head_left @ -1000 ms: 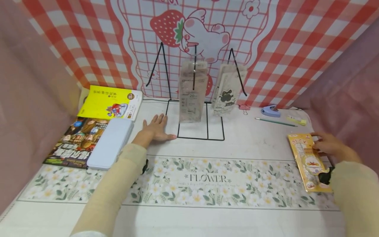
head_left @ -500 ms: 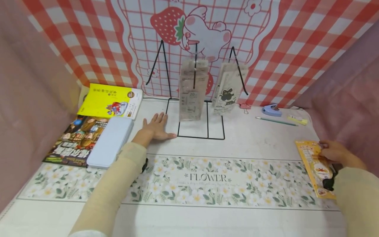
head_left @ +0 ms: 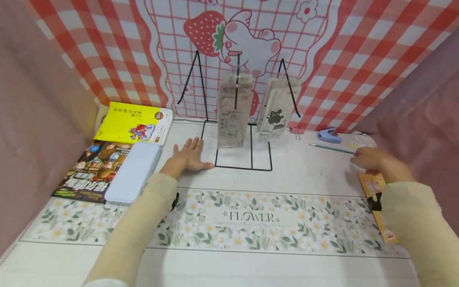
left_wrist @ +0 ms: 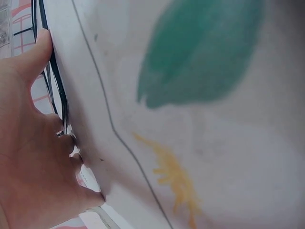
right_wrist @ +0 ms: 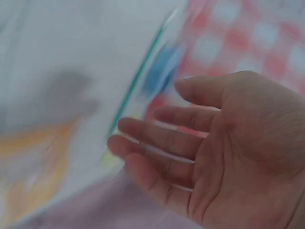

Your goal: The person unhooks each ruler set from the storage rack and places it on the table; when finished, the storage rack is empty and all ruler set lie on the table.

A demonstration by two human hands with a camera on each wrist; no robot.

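Note:
My left hand (head_left: 190, 154) lies with fingers spread on the white table, its thumb at the front corner of a black wire rack (head_left: 244, 168). On the rack's hooks hang clear packets of rulers: one (head_left: 233, 119) in the middle and a ruler set with a black cat picture (head_left: 275, 115) on the right. The left hook (head_left: 186, 81) carries nothing. My right hand (head_left: 380, 162) is raised at the table's right side, fingers loosely bent and holding nothing. Below it lies an orange duck-print packet (head_left: 389, 234), partly hidden by my wrist. A green pencil (head_left: 331, 148) lies just beyond my fingers.
At the back right are a pink binder clip (head_left: 297, 131), a light-blue gadget like a small stapler (head_left: 329, 136) and a small pale-yellow item (head_left: 355, 143). A yellow book (head_left: 134, 123), a dark-covered book (head_left: 86, 171) and a pale-blue case (head_left: 133, 171) lie at left.
My right hand slid the orange packet slightly right and nearer, then let it go and moved up and left toward the pencil. My left hand has stayed put.

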